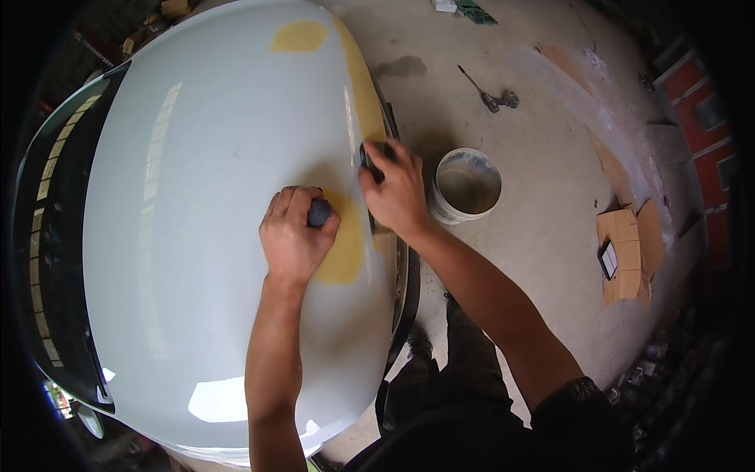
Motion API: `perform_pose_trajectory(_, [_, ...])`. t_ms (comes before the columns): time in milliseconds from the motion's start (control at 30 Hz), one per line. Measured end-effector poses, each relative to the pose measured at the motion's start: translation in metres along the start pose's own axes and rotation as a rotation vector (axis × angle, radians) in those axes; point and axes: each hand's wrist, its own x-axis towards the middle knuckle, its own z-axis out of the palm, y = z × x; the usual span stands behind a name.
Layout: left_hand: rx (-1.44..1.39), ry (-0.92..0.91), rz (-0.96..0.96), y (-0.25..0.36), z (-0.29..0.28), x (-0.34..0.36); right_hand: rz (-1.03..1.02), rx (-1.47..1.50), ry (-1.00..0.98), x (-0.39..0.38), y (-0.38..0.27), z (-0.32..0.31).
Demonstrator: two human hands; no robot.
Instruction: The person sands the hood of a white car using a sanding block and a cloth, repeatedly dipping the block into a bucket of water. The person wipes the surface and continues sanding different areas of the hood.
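Note:
A white car hood [228,157] fills the left and middle of the view. Yellow filler patches show on it: one patch [344,256] under and beside my left hand, another patch [300,36] farther off, and a long strip [360,82] along the front edge. My left hand [292,240] rests over the near patch, its fingers curled around a dark grey, rough-looking lump [318,212], perhaps a sponge. At the hood's front edge, my right hand [399,193] grips a dark block [371,163], slightly blurred; its underside is hidden.
A whitish bucket [444,210] stands on the concrete floor just right of my right hand. Farther off lies a dark power tool with a long bit [494,100]. Opened cardboard [621,252] lies at the right. The windshield [59,236] is at the far left.

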Motion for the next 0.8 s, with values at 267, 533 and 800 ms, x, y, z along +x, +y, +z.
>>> perform_pose_trajectory(267, [-0.068, -0.079, 0.02, 0.0, -0.006, -0.005, 0.035, -0.088, 0.108, -0.057, -0.033, -0.033])
perform_pose_trajectory(533, [-0.108, -0.116, -0.098, 0.007, -0.009, -0.005, 0.129, -0.064, 0.058, 0.0, -0.047, -0.029])
perform_pose_trajectory(800, [-0.104, -0.126, -0.147, 0.006, -0.008, -0.004, -0.008, -0.092, 0.113, -0.061, -0.03, -0.034])
